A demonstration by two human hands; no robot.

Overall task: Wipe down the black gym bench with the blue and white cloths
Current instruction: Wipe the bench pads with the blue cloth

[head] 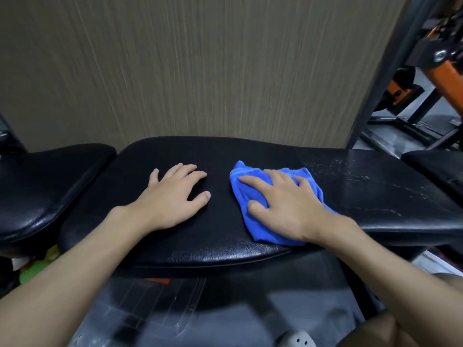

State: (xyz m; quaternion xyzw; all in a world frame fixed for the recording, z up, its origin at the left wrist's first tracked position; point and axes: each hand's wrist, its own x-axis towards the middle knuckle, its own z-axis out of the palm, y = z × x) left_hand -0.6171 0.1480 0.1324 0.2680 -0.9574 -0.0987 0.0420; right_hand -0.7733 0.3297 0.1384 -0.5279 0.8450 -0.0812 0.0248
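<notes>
The black gym bench (220,236) runs left to right across the middle of the head view. A crumpled blue cloth (246,196) lies on its pad, right of centre. My right hand (288,204) presses flat on the blue cloth with the fingers spread. My left hand (175,196) rests palm down on the bare pad to the left of the cloth, holding nothing. The right part of the pad (375,186) shows pale specks and streaks. No white cloth is in view.
A second black pad (45,186) adjoins the bench at the left. A beige textured wall (200,66) stands close behind. Orange and black gym machinery (431,78) fills the upper right. Grey floor matting (175,321) lies below the bench.
</notes>
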